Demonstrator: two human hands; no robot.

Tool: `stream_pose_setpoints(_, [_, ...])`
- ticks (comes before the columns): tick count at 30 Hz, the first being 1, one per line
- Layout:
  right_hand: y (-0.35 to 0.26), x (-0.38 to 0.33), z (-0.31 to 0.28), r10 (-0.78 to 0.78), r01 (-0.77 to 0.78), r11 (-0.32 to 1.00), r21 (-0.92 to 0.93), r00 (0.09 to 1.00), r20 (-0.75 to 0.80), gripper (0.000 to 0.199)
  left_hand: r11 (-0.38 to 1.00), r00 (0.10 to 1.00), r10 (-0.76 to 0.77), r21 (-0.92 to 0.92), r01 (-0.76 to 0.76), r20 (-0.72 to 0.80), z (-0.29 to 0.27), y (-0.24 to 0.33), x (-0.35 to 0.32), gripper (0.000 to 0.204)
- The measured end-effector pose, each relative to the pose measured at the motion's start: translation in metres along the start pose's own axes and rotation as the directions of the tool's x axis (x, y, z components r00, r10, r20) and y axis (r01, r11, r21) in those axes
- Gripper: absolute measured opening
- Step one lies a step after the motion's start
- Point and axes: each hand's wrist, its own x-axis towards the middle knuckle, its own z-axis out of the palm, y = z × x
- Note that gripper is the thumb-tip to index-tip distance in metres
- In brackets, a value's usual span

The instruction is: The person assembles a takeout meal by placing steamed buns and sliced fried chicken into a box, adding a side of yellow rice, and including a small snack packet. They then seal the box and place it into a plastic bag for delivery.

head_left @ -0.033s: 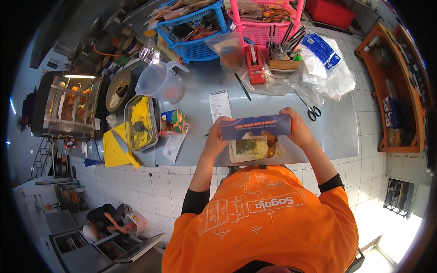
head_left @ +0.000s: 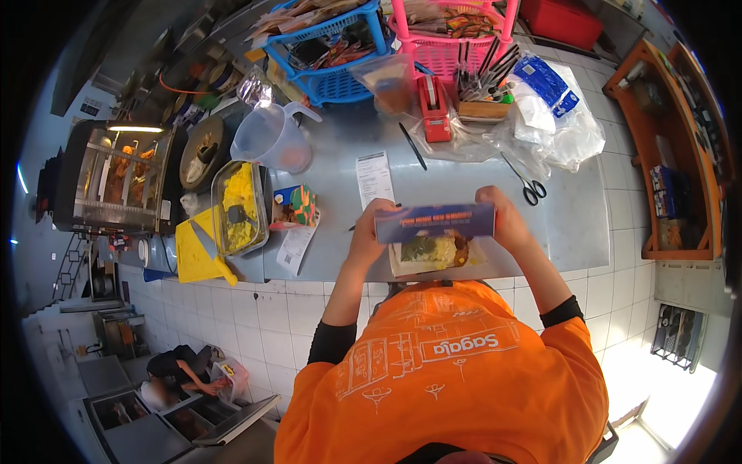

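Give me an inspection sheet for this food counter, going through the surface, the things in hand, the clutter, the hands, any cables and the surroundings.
Surface: grey metal counter, tiled front below.
Job's things: blue box lid held over an open food box with rice and greens.
Clutter: paper slip, pen, scissors, red tape dispenser, clear jug, tray of yellow food, plastic bags, blue basket, pink basket.
Hands: left hand and right hand grip the lid's ends.
Cables: nothing seen.
Surroundings: glass warming cabinet to the left, orange shelf to the right, another person crouching on the floor.
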Motion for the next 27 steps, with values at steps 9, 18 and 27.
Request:
stream_pose_setpoints(9, [0.011, -0.042, 0.000, 0.128, -0.157, 0.958, 0.239, 0.983, 0.131, 0.048, 0.941, 0.950, 0.283, 0.155, -0.301, 0.130, -0.010, -0.015, -0.045, 0.054])
stream_pose_setpoints(18, [-0.002, 0.019, 0.007, -0.107, 0.134, 0.961, 0.243, 0.987, -0.122, 0.057, 0.971, 0.987, -0.066, 0.218, 0.096, -0.144, 0.017, -0.005, -0.007, 0.032])
stream_pose_setpoints(27, [-0.014, 0.026, -0.001, 0.088, -0.087, 0.995, 0.052, 0.996, -0.032, 0.065, 0.987, 0.978, -0.149, 0.037, 0.156, -0.148, 0.010, -0.002, 0.006, 0.025])
